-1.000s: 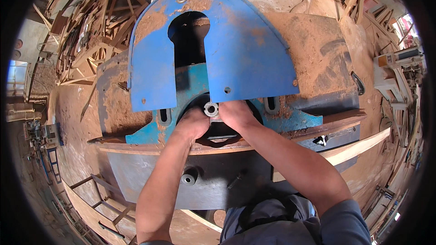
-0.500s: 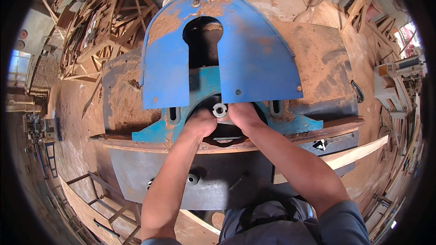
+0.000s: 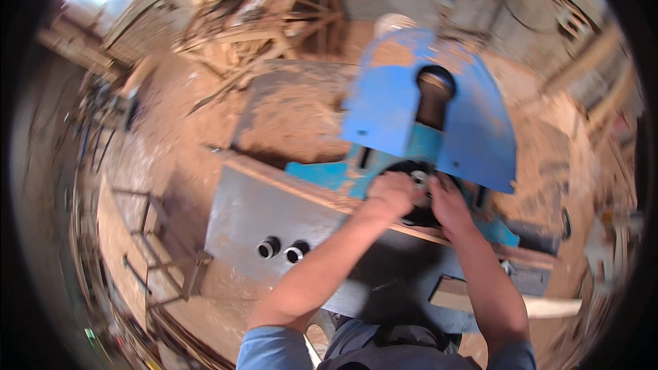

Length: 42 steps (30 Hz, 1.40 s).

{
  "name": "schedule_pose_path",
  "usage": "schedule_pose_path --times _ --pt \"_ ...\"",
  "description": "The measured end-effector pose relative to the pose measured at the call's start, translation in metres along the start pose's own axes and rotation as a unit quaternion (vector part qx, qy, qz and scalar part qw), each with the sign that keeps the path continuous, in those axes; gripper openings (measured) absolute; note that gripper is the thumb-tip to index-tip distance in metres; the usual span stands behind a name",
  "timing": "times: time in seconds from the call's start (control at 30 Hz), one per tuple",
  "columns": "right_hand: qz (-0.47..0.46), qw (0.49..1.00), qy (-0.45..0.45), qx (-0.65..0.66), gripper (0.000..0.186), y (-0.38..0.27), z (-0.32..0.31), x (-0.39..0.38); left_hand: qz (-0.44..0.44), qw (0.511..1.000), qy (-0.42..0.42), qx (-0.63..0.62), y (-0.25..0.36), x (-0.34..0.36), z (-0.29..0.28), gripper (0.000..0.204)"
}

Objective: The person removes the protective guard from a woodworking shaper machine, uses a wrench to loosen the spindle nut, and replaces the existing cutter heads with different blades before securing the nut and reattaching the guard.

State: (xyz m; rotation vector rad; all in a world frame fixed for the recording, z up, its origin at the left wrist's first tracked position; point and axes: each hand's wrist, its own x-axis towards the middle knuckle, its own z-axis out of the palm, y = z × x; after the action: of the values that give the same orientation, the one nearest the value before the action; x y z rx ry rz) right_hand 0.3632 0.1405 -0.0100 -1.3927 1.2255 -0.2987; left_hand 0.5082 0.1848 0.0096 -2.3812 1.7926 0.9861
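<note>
A round metal nut with a central hole [image 3: 418,179] tops the spindle in the dark round opening of the teal fence casting [image 3: 322,174]. My left hand [image 3: 396,194] is closed at the left side of the spindle, its knuckles up. On the other side my right hand [image 3: 447,204] reaches in beside the nut, with its fingers bent inward. Blur and the hands themselves hide what the fingers hold below the nut. A blue sheet-metal guard with a keyhole-shaped slot [image 3: 384,106] covers the far side of the opening.
Two metal collars, a left one [image 3: 266,248] and a right one [image 3: 295,253], stand on the grey machine table [image 3: 236,223] left of my left forearm. A pale wooden board [image 3: 548,307] juts out at the right. Scrap wood [image 3: 253,34] is piled behind; a wooden frame [image 3: 154,253] stands at left.
The view has swung left, so the machine sits further right and tilted. Both hands show more fully around the spindle top. The two collars have come clear of my left forearm.
</note>
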Motion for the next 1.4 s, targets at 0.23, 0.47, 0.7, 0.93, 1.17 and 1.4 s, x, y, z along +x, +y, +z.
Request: schedule_pose_path --times 0.23,0.47,0.7,0.93,1.17,1.4 --pt "-0.280 0.951 -0.057 -0.117 0.041 -0.029 -0.008 -0.101 0.068 0.924 0.339 -0.165 -0.055 -0.175 0.010 0.030" --pt "-0.348 0.924 -0.112 -0.110 0.028 -0.040 0.030 -0.114 -0.375 0.586 0.478 -0.536 -0.218 -0.395 0.091 0.042" --pt "-0.417 0.862 -0.179 -0.225 0.033 -0.105 0.144 -0.111 -0.410 0.485 0.464 -0.617 -0.380 -0.413 0.199 0.034" --pt "-0.520 0.744 -0.142 -0.395 0.050 -0.179 0.328 -0.047 -0.352 0.518 0.466 -0.625 -0.511 -0.291 0.126 0.038" --pt "-0.322 0.739 -0.217 -0.551 0.047 -0.212 0.476 0.039 -0.255 0.745 0.305 -0.536 -0.596 -0.179 0.133 0.053" --pt "-0.273 0.705 -0.193 -0.626 0.032 -0.201 0.509 0.059 -0.171 0.830 0.158 -0.506 -0.631 -0.118 0.135 0.057"
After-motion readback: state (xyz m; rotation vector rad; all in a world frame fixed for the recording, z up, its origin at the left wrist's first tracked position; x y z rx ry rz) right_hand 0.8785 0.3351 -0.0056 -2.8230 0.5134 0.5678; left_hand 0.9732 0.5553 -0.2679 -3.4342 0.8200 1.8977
